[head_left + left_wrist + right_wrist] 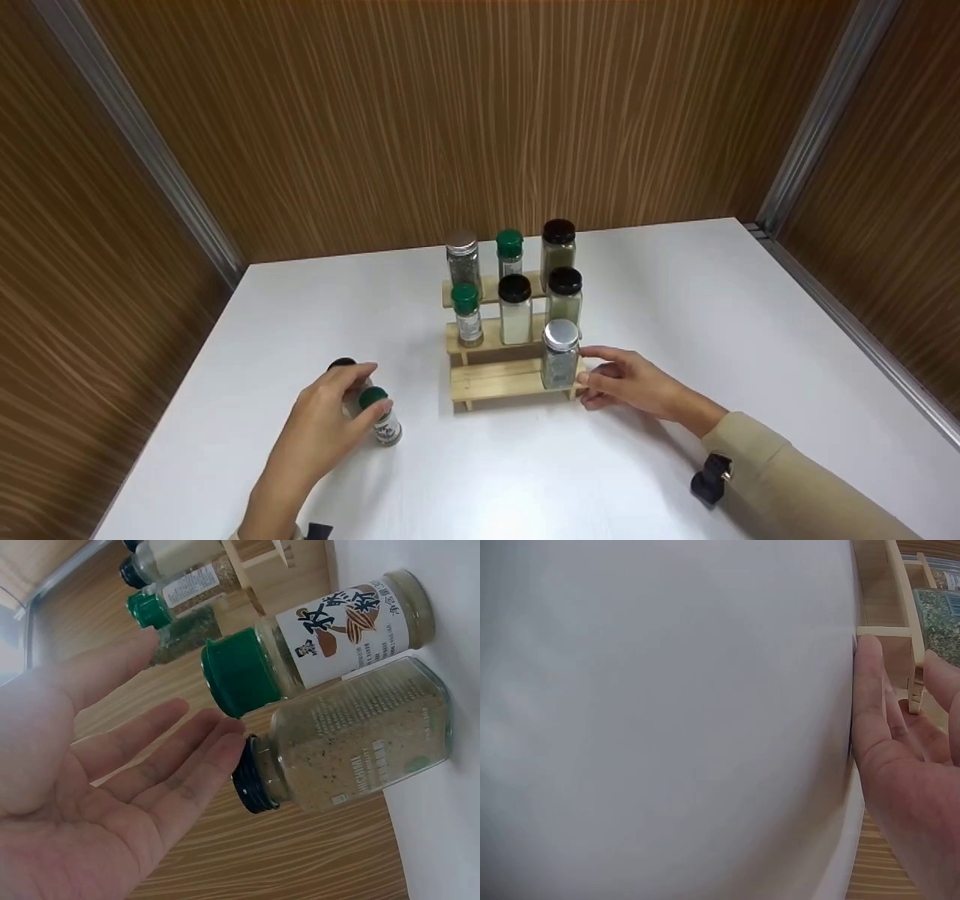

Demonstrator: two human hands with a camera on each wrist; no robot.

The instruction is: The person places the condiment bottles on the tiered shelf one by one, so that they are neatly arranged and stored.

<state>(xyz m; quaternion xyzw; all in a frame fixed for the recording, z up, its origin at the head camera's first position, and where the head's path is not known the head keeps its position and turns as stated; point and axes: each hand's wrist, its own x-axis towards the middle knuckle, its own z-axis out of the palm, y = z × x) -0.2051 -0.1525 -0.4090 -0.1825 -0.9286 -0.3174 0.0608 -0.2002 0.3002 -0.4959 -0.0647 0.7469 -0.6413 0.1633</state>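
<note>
My left hand (330, 420) hovers around two spice jars on the table's left side, fingers spread and holding neither. One jar has a green cap (240, 673) and a white label with a nut picture. Beside it stands a square glass jar (360, 742) of speckled tan seasoning; my fingertips are right at its black cap. At the right end of a three-step wooden spice rack (495, 381), my right hand (626, 381) grips the bottom step, thumb at the front corner. A silver-capped jar (560, 356) stands on that step close to my thumb.
Two upper steps hold several more jars, among them a green-capped one (466, 315), a black-capped one with pale powder (516, 311) and a silver-capped one (463, 259). The white table (675, 292) meets wood-grain panels (450, 112) at the back and sides.
</note>
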